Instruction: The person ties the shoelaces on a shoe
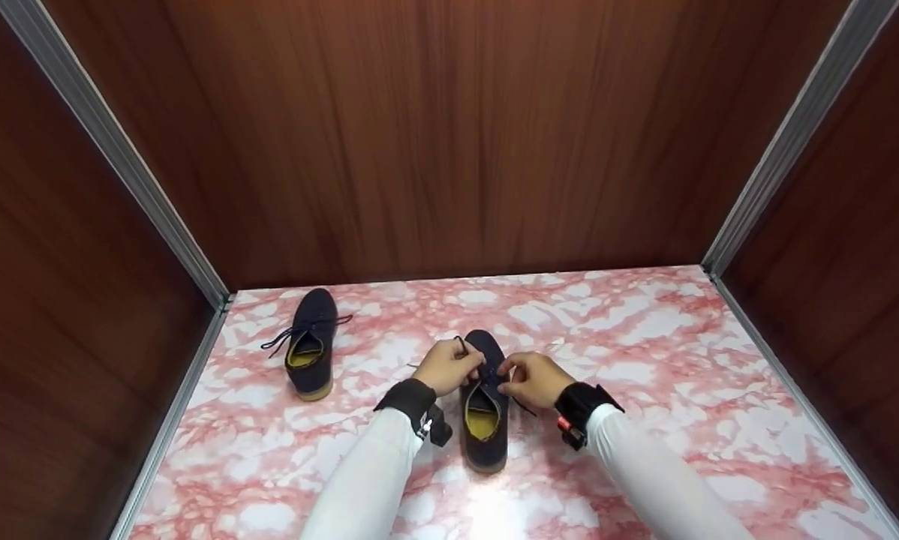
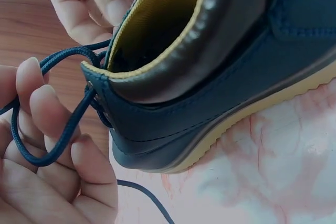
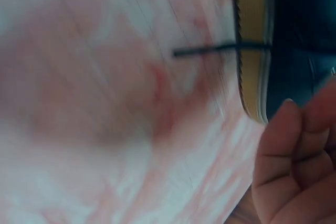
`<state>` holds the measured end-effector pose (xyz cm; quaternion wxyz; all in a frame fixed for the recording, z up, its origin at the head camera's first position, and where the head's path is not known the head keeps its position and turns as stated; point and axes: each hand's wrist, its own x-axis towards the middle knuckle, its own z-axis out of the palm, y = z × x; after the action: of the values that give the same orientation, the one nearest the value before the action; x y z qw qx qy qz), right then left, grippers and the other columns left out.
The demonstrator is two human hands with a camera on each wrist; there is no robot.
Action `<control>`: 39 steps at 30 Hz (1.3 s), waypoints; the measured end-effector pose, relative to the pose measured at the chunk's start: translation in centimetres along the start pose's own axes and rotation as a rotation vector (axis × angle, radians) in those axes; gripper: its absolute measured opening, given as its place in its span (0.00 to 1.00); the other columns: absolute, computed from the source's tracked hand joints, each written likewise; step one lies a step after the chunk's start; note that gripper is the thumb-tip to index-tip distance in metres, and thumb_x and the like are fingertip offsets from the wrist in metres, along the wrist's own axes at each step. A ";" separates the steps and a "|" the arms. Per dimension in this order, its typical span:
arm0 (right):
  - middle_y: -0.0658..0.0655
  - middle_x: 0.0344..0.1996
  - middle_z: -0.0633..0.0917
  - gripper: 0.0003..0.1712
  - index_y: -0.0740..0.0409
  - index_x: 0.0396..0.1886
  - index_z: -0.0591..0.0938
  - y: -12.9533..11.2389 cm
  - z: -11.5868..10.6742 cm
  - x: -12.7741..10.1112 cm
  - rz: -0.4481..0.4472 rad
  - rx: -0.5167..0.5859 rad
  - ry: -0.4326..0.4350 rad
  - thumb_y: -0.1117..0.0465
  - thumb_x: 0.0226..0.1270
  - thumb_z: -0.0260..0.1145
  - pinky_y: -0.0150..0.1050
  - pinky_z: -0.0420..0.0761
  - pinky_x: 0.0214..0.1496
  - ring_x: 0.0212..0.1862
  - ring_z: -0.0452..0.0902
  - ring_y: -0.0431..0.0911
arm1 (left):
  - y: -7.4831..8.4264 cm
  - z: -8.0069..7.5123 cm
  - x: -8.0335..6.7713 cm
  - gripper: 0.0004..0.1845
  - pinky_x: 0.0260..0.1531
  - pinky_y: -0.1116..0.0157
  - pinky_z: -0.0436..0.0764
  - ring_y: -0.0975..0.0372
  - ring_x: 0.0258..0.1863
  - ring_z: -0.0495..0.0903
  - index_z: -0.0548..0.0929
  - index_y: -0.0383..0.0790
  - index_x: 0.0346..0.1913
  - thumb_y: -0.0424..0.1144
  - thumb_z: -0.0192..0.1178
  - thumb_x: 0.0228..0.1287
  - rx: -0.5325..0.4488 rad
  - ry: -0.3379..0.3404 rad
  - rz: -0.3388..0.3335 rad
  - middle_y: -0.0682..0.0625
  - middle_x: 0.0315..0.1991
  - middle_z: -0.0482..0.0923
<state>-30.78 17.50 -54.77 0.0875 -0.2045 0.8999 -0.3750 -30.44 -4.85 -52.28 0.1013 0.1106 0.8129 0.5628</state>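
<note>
A dark navy lace-up shoe [image 1: 485, 446] with a yellow insole stands on the pink-and-white surface, toe pointing away. My left hand [image 1: 449, 367] is at its left side, pinching a dark shoelace [image 2: 58, 150] that makes a loop around the fingers. From the other side, my right hand [image 1: 536, 379] has its thumb and index finger bent in at the lacing, pinching the lace there; its fingertips run out of the right wrist view. One loose lace end [image 3: 194, 52] sticks out past the shoe's tan sole [image 3: 251, 51] on the right.
A matching navy shoe [image 1: 314, 322], its laces spread to the sides, stands at the back left. Brown wood-look panels [image 1: 449, 135] with grey metal corner strips [image 1: 787, 135] wall the marbled surface [image 1: 629, 480] at the back and both sides.
</note>
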 end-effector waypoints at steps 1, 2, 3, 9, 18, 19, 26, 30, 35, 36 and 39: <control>0.49 0.22 0.82 0.10 0.59 0.43 0.87 0.0 0.2 0.0 -0.006 0.012 0.008 0.61 0.64 0.76 0.30 0.73 0.28 0.23 0.73 0.36 | 0.0 0.0 0.0 0.09 0.27 0.73 0.77 0.65 0.22 0.76 0.85 0.34 0.40 0.38 0.61 0.74 0.002 -0.002 0.005 0.56 0.22 0.77; 0.49 0.22 0.82 0.09 0.59 0.42 0.87 -0.1 0.4 0.0 -0.013 0.024 0.018 0.62 0.64 0.76 0.29 0.73 0.28 0.23 0.73 0.36 | 0.1 0.0 0.0 0.09 0.28 0.73 0.77 0.65 0.23 0.76 0.85 0.34 0.40 0.38 0.61 0.74 0.003 -0.003 0.008 0.56 0.22 0.78; 0.49 0.22 0.82 0.08 0.58 0.40 0.87 -0.1 0.6 0.0 -0.025 0.035 0.027 0.62 0.64 0.75 0.29 0.73 0.28 0.23 0.73 0.36 | 0.1 -0.1 0.0 0.09 0.28 0.73 0.77 0.65 0.23 0.77 0.85 0.34 0.40 0.38 0.61 0.74 0.003 -0.004 0.013 0.56 0.22 0.78; 0.52 0.25 0.83 0.05 0.58 0.35 0.84 -0.1 1.2 -0.1 -0.054 0.043 0.044 0.64 0.68 0.73 0.29 0.72 0.32 0.27 0.73 0.35 | 0.0 -0.2 0.0 0.08 0.29 0.72 0.79 0.66 0.24 0.78 0.84 0.36 0.40 0.38 0.61 0.75 -0.016 0.003 0.001 0.56 0.23 0.79; 0.53 0.30 0.84 0.06 0.57 0.32 0.82 0.0 0.6 -0.4 -0.056 -0.048 0.068 0.64 0.69 0.71 0.29 0.71 0.30 0.24 0.70 0.36 | 0.1 -0.5 0.0 0.10 0.29 0.70 0.81 0.63 0.24 0.79 0.87 0.31 0.39 0.36 0.61 0.72 -0.068 0.057 0.023 0.49 0.23 0.83; 0.53 0.29 0.85 0.06 0.57 0.32 0.82 0.0 0.4 -0.4 -0.062 -0.056 0.070 0.65 0.68 0.71 0.29 0.71 0.29 0.23 0.70 0.36 | 0.1 -0.5 0.0 0.10 0.30 0.69 0.82 0.63 0.25 0.80 0.87 0.30 0.38 0.36 0.62 0.71 -0.073 0.064 0.027 0.47 0.24 0.84; 0.49 0.24 0.82 0.07 0.54 0.30 0.80 0.5 -1.1 -0.8 -0.052 -0.167 0.073 0.69 0.59 0.70 0.33 0.72 0.34 0.27 0.72 0.37 | -0.2 -1.2 0.0 0.10 0.34 0.69 0.82 0.67 0.24 0.81 0.89 0.31 0.38 0.35 0.62 0.69 -0.049 0.108 0.051 0.55 0.21 0.84; 0.46 0.20 0.77 0.07 0.53 0.27 0.80 1.0 -1.7 -1.0 0.004 -0.220 0.059 0.68 0.55 0.69 0.34 0.71 0.33 0.27 0.71 0.39 | -0.4 -1.5 -0.1 0.09 0.35 0.73 0.79 0.71 0.25 0.80 0.89 0.31 0.38 0.35 0.64 0.68 -0.023 0.116 0.065 0.56 0.22 0.84; 0.45 0.20 0.79 0.07 0.52 0.26 0.81 1.3 -2.7 -1.3 0.062 -0.216 0.044 0.65 0.60 0.71 0.35 0.72 0.35 0.27 0.72 0.39 | -0.5 -1.7 -0.2 0.09 0.37 0.73 0.80 0.68 0.28 0.84 0.89 0.32 0.39 0.36 0.64 0.71 -0.008 0.113 0.057 0.46 0.28 0.90; 0.46 0.21 0.80 0.07 0.53 0.26 0.82 1.3 -3.0 -1.4 0.062 -0.197 0.043 0.65 0.62 0.71 0.35 0.73 0.35 0.27 0.73 0.39 | -0.5 -1.7 -0.3 0.09 0.38 0.73 0.80 0.66 0.29 0.85 0.88 0.32 0.39 0.37 0.63 0.71 -0.007 0.112 0.049 0.44 0.29 0.91; 0.48 0.24 0.84 0.06 0.55 0.28 0.84 0.9 -4.1 -1.6 0.045 -0.115 0.050 0.64 0.66 0.72 0.33 0.75 0.37 0.28 0.75 0.38 | -0.5 -2.0 -0.4 0.09 0.41 0.72 0.81 0.57 0.35 0.90 0.87 0.33 0.40 0.37 0.62 0.73 0.010 0.102 0.024 0.40 0.34 0.92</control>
<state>-30.87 21.46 -52.52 0.0617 -0.1794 0.9264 -0.3254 -30.67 -6.89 -52.02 0.0523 0.0921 0.8184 0.5649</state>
